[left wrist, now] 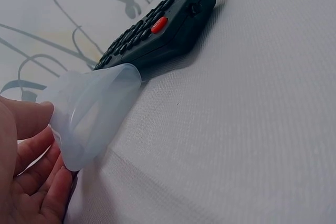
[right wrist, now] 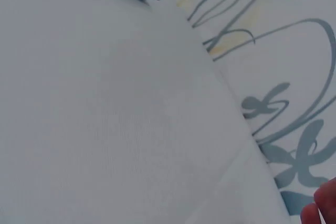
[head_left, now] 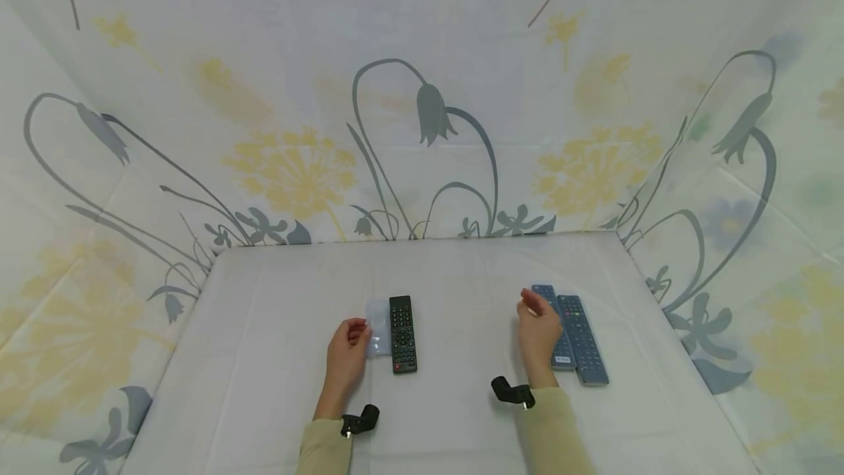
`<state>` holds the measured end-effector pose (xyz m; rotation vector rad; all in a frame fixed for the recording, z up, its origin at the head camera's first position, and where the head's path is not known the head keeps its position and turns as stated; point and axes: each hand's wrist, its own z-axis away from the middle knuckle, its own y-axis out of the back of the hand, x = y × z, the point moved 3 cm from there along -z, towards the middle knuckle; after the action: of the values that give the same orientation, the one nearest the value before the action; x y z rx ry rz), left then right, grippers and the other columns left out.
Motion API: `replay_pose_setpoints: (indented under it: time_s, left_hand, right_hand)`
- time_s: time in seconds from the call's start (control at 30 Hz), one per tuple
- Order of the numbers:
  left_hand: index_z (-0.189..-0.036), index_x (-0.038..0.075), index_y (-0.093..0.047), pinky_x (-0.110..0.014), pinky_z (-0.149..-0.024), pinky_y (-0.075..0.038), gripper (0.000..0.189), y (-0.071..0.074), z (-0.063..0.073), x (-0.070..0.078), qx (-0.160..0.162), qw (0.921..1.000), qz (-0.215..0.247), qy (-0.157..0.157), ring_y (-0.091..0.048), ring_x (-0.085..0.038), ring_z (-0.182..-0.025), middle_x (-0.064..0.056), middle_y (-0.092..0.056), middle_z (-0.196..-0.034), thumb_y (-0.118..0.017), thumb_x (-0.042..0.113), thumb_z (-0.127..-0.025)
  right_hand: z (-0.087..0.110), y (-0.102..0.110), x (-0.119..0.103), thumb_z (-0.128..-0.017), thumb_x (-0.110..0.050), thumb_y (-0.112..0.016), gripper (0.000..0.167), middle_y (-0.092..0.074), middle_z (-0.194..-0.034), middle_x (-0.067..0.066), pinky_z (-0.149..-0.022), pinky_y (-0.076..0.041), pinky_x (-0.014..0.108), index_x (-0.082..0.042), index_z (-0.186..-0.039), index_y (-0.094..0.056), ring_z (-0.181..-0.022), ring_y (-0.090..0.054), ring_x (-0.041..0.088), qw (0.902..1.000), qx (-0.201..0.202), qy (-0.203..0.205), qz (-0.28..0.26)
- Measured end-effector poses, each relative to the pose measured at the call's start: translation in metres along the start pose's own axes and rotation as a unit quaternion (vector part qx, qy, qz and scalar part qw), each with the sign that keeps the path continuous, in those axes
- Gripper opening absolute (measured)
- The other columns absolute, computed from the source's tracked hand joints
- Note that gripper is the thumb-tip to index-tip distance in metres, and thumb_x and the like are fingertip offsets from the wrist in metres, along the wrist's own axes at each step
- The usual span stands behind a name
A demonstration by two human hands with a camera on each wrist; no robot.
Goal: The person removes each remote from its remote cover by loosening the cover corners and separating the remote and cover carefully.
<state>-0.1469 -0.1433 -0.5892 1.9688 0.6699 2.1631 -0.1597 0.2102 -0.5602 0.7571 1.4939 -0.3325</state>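
My left hand (head_left: 347,355) pinches the left edge of a translucent pale plastic sleeve (left wrist: 97,114) between thumb and fingers. The sleeve looks soft and lies against the left side of a black remote control (head_left: 403,334), which has a red button at its near end. My right hand (head_left: 539,327), fingers loosely bent and holding nothing, overlaps a blue-grey remote control (head_left: 544,290) in the head view. Close beside that one, on its right, lies another blue-grey remote control (head_left: 583,339). Only fingertips (right wrist: 325,200) of the right hand show in the right wrist view.
A white cloth covers the table (head_left: 461,416). Floral-print fabric (head_left: 422,189) rises at its back and along both sides. Each wrist carries a small black camera, such as the one (head_left: 512,391) on the right.
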Motion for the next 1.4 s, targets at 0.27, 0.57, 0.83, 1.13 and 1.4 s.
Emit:
replay_pose_setpoints:
  time_s: [0.27, 0.57, 0.83, 1.13, 1.4]
  left_hand:
    - [-0.119, 0.002, -0.06, -0.038, -0.086, -0.048, 0.023, -0.002, -0.001, -0.001, -0.004, 1.0, 0.001, 0.002, -0.06, -0.022, -0.097, -0.01, -0.064, -0.11, -0.062, 0.012, -0.098]
    - [-0.12, 0.002, -0.06, -0.039, -0.088, -0.048, 0.023, 0.0, 0.0, 0.0, -0.004, 1.0, -0.004, -0.002, -0.059, -0.023, -0.099, -0.011, -0.064, -0.112, -0.062, 0.011, -0.099]
    - [-0.12, 0.001, -0.06, -0.041, -0.089, -0.048, 0.024, 0.0, 0.0, 0.002, -0.003, 0.9999, -0.009, -0.008, -0.06, -0.024, -0.1, -0.012, -0.064, -0.112, -0.061, 0.011, -0.099]
    - [-0.121, 0.001, -0.06, -0.04, -0.088, -0.049, 0.024, 0.0, 0.0, 0.003, -0.002, 0.9999, -0.01, -0.006, -0.059, -0.024, -0.1, -0.012, -0.064, -0.112, -0.061, 0.011, -0.099]
    - [-0.12, 0.003, -0.06, -0.032, -0.083, -0.049, 0.023, -0.001, 0.002, 0.003, 0.009, 0.9999, -0.004, -0.005, -0.059, -0.022, -0.097, -0.011, -0.063, -0.111, -0.062, 0.011, -0.098]
  right_hand:
    - [-0.006, 0.033, 0.009, -0.086, 0.006, -0.061, 0.027, -0.069, -0.11, 0.022, -0.085, -0.047, 0.044, 0.002, -0.111, -0.072, -0.104, -0.063, 0.037, 0.9931, 0.054, 0.045, 0.094]
    - [-0.008, 0.046, 0.017, -0.084, 0.005, -0.063, 0.029, -0.065, -0.115, 0.028, -0.095, -0.043, 0.057, 0.006, -0.112, -0.07, -0.112, -0.058, 0.045, 0.9821, 0.022, 0.071, 0.173]
    - [-0.01, 0.042, 0.021, -0.081, 0.003, -0.064, 0.035, -0.059, -0.123, 0.031, -0.099, -0.036, 0.062, 0.006, -0.116, -0.067, -0.118, -0.049, 0.051, 0.9713, -0.022, 0.073, 0.225]
    - [-0.012, 0.043, 0.02, -0.081, -0.005, -0.076, 0.048, -0.052, -0.134, 0.029, -0.101, -0.035, 0.062, 0.002, -0.127, -0.062, -0.124, -0.041, 0.049, 0.9609, -0.091, 0.065, 0.254]
    - [-0.014, 0.048, 0.02, -0.08, -0.005, -0.075, 0.05, -0.05, -0.134, 0.033, -0.102, -0.034, 0.063, 0.004, -0.128, -0.061, -0.125, -0.041, 0.053, 0.9506, -0.126, 0.055, 0.279]
